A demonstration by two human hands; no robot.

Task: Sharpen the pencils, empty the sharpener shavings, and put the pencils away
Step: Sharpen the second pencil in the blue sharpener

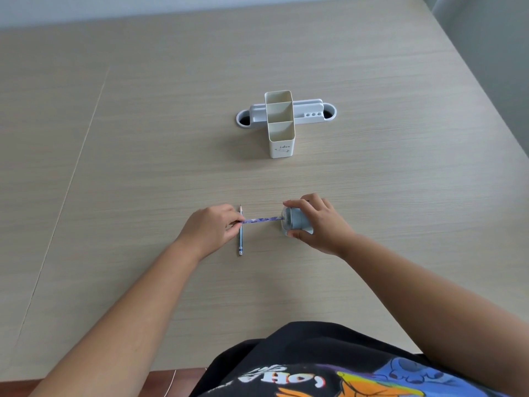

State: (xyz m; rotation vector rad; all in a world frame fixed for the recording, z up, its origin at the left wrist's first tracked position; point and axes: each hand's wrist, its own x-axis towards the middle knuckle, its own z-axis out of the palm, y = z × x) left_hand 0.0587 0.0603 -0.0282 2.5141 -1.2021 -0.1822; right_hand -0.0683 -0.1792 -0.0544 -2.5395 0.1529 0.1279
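Two pencils, left hand (211, 228) pinching purple pencil (262, 220) into sharpener (294, 222) gripped by right hand (320, 224), blue pencil (240, 230) on table (400, 181)

On the pale wood-grain desk (143, 138), the left hand (210, 229) pinches the end of a purple patterned pencil (262, 220) held level, its other end pushed into the opening of a grey-blue sharpener (296, 222). The right hand (320, 224) wraps over the sharpener, fingers on top and thumb below, steadying it on the desk. A second pencil (240, 233), blue with a white end, lies flat on the desk under the purple one, point away from the person. Well beyond the hands stands a white pencil holder (282, 144) with three open compartments in a row, in front of a low white tray (309, 113).
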